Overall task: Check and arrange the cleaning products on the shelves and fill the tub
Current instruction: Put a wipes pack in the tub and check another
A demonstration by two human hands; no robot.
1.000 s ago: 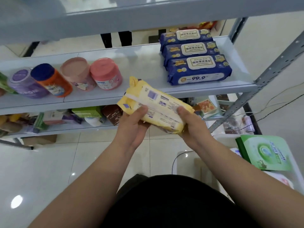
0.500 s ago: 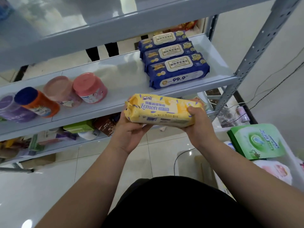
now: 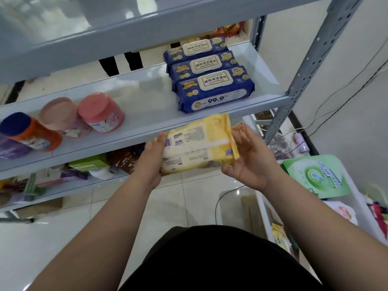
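You are holding the yellow wipes pack (image 3: pixel 199 143) in the air just in front of the middle shelf (image 3: pixel 147 118), a little below its front lip. Its printed back is facing up at you and it is resting on nothing but your hands. Your left hand (image 3: pixel 150 158) is gripping the left end with the thumb lying over the top. Your right hand (image 3: pixel 249 162) is cupping the crimped right end, with the fingers curling behind and beneath it. The hands are sitting apart, one at each end.

The right hold is looking the looser of the two, so I am judging that the soft pack could be sagging and slipping off that side onto the tiled floor (image 3: pixel 189 206). The film is looking slick, which is adding to the risk.

If you are aiming for the bare stretch of shelf beside the blue wipes packs (image 3: pixel 214 91), the lip is sitting right in the path, and a low approach could be catching the pack's edge on it. Pushing too far right could be nudging the front blue pack, which is lying close to the shelf's edge. The pink canisters (image 3: pixel 100 112) and the orange bottle (image 3: pixel 31 133) are sitting well apart to the left, so they are looking safe.

The white tub (image 3: pixel 265 217) is waiting low at your right with the green wipes pack (image 3: pixel 315 175) at it. A careless swing that way could be knocking the green pack loose
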